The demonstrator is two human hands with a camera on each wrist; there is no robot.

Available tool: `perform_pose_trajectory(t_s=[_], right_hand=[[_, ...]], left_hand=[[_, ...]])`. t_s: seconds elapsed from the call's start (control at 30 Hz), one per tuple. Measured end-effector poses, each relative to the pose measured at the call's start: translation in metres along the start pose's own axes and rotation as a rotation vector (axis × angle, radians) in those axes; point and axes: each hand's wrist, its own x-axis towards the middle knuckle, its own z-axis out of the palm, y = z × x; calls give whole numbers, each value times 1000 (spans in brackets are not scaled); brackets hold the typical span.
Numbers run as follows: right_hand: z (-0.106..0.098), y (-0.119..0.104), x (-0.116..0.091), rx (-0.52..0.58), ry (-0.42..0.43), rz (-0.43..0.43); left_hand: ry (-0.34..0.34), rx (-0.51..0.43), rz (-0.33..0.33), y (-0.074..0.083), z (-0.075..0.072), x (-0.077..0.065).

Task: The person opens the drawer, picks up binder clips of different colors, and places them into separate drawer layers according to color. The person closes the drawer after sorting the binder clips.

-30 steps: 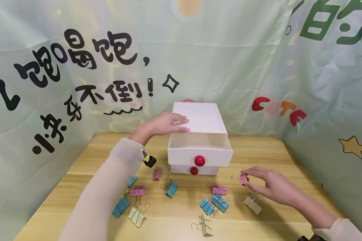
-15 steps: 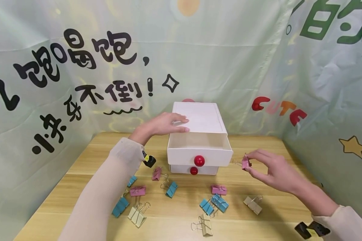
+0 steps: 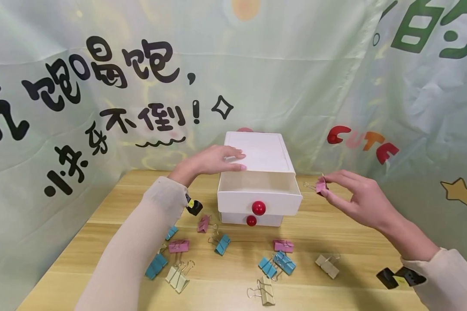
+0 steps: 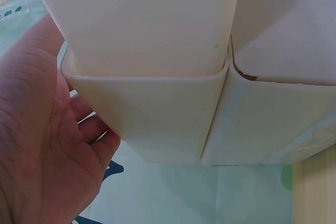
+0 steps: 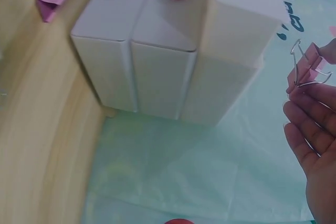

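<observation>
A white drawer box (image 3: 257,151) stands at the back of the wooden table, its top drawer (image 3: 253,203) pulled out, with a red knob (image 3: 258,208) on the front. My left hand (image 3: 214,160) rests on the box's top at the left, thumb by the front edge. In the left wrist view, the fingers (image 4: 97,129) touch the box beside the pulled-out drawer. To the right of the box, in the air, my right hand (image 3: 362,198) pinches a pink binder clip (image 3: 321,186) between thumb and fingers. Its wire handles show in the right wrist view.
Blue clips (image 3: 284,262), a pink clip (image 3: 283,246) and cream clips (image 3: 327,265) lie in front of the box. Several more, including a cream clip (image 3: 177,278), lie near my left sleeve (image 3: 120,242), which hides part of the table. A printed cloth (image 3: 280,86) hangs behind.
My right hand has risen from low over the table, moving farther back with the pink binder clip. The left hand has stayed on the box.
</observation>
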Motion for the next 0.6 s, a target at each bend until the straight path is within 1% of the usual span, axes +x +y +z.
perform_pose_trajectory(t_s=[0.1, 0.27, 0.43, 0.6], right_hand=[[-1, 0, 7, 16, 3, 17], [6, -1, 18, 30, -46, 49], [13, -2, 31, 68, -149, 98], [16, 0, 48, 167, -272, 105]], left_hand=[[2, -2, 8, 1, 0, 1], [-1, 2, 23, 3, -1, 2], [-7, -5, 17, 2, -1, 3], [-6, 5, 10, 1, -1, 2]])
